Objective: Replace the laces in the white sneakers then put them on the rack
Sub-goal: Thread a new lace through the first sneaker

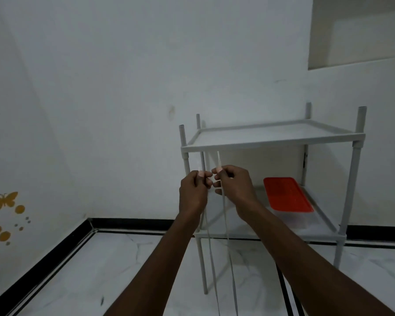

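Both my hands are raised in front of the white rack [271, 142]. My left hand [193, 192] pinches one end of a white lace [211, 258] between thumb and fingers. My right hand [234, 188] pinches the other end, whose tip sticks up above my fingers. Two strands of the lace hang down between my forearms and run out of the bottom of the frame. The hands are almost touching. No sneakers are in view.
The rack has a bare top shelf and a lower shelf [324, 231] holding a clear box with a red lid [287, 195]. It stands against a white wall on a marble floor [100, 270] with black skirting. Butterfly stickers [2, 200] mark the left wall.
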`<move>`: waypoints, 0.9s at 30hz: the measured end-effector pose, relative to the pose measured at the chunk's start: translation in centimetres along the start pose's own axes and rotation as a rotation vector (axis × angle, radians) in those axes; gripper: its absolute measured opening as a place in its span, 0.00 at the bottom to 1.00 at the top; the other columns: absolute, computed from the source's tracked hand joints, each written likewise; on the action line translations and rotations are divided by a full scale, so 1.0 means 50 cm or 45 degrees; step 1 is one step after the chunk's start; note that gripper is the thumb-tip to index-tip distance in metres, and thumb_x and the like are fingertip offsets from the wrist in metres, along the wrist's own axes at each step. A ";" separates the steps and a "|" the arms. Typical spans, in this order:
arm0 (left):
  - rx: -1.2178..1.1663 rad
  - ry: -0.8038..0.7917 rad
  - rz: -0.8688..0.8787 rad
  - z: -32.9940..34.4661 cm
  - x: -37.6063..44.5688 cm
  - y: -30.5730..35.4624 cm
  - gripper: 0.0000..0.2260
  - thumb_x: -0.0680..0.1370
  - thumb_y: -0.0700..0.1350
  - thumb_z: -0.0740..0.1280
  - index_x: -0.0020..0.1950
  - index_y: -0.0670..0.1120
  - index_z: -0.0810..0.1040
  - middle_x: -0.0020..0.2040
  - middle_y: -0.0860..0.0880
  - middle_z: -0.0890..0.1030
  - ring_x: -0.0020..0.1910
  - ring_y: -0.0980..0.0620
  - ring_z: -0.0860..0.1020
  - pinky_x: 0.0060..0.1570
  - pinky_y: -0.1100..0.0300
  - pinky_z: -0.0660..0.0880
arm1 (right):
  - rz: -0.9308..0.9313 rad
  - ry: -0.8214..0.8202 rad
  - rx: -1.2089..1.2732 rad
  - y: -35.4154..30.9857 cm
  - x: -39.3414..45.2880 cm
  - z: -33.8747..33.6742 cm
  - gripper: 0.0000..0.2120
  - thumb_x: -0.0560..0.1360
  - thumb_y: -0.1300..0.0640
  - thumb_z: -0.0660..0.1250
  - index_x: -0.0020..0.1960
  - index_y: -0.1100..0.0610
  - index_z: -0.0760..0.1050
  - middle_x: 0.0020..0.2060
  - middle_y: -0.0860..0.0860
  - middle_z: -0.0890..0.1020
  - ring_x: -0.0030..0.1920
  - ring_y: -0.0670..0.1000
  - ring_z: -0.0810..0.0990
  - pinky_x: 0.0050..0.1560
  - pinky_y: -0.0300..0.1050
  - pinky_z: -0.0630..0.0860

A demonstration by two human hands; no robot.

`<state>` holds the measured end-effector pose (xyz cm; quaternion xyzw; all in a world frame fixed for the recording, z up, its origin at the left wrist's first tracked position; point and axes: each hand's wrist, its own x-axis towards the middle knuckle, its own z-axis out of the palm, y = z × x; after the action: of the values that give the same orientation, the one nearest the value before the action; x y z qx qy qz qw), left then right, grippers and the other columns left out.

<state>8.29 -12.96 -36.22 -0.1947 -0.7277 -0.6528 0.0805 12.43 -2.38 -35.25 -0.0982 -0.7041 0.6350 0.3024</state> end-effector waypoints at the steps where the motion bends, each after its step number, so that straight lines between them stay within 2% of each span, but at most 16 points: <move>1: -0.019 0.005 0.010 -0.001 0.003 0.006 0.14 0.87 0.47 0.57 0.54 0.47 0.82 0.42 0.49 0.83 0.46 0.51 0.82 0.46 0.59 0.77 | -0.014 0.010 0.012 -0.006 0.004 0.003 0.09 0.82 0.56 0.63 0.50 0.55 0.82 0.43 0.52 0.84 0.42 0.48 0.85 0.42 0.42 0.83; 6: -0.087 0.088 0.030 0.002 0.006 0.021 0.11 0.84 0.49 0.64 0.58 0.49 0.85 0.49 0.52 0.85 0.50 0.57 0.82 0.48 0.62 0.76 | -0.028 0.032 0.135 -0.021 0.011 0.012 0.06 0.79 0.56 0.69 0.54 0.56 0.83 0.39 0.52 0.86 0.41 0.49 0.86 0.42 0.44 0.84; 11: -0.258 0.139 -0.001 -0.002 0.002 0.024 0.08 0.80 0.47 0.71 0.57 0.48 0.86 0.48 0.51 0.86 0.49 0.56 0.84 0.54 0.57 0.80 | -0.039 0.037 0.153 -0.023 0.010 0.007 0.04 0.77 0.57 0.72 0.50 0.56 0.84 0.39 0.51 0.87 0.41 0.48 0.87 0.44 0.47 0.85; 16: -0.366 0.182 -0.084 0.000 -0.003 0.034 0.04 0.79 0.48 0.72 0.52 0.52 0.85 0.49 0.52 0.86 0.52 0.53 0.83 0.57 0.55 0.79 | 0.022 0.004 0.203 -0.025 0.013 0.007 0.04 0.75 0.55 0.74 0.48 0.54 0.86 0.40 0.51 0.87 0.45 0.50 0.86 0.48 0.50 0.84; 18: -0.455 0.170 -0.155 0.002 -0.007 0.043 0.02 0.79 0.47 0.72 0.49 0.54 0.84 0.47 0.54 0.85 0.52 0.56 0.81 0.54 0.59 0.77 | 0.050 -0.017 0.232 -0.030 0.012 0.010 0.04 0.75 0.55 0.74 0.47 0.54 0.86 0.40 0.51 0.87 0.45 0.51 0.86 0.50 0.49 0.84; 21: -0.523 0.177 -0.205 0.006 -0.010 0.051 0.05 0.80 0.46 0.71 0.45 0.56 0.83 0.45 0.56 0.84 0.50 0.59 0.80 0.47 0.65 0.74 | 0.066 -0.006 0.242 -0.035 0.010 0.013 0.02 0.75 0.55 0.74 0.46 0.52 0.85 0.40 0.50 0.87 0.44 0.48 0.86 0.49 0.47 0.84; 27: -0.571 0.183 -0.232 0.009 -0.008 0.044 0.03 0.79 0.46 0.72 0.48 0.54 0.83 0.46 0.56 0.84 0.49 0.62 0.79 0.46 0.67 0.73 | 0.086 -0.010 0.252 -0.032 0.011 0.015 0.02 0.74 0.55 0.74 0.47 0.52 0.85 0.40 0.50 0.87 0.45 0.48 0.86 0.49 0.45 0.83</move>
<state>9.58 -12.44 -34.41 -0.0943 -0.5715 -0.8147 0.0275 11.96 -2.98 -33.58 -0.0891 -0.6355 0.7116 0.2860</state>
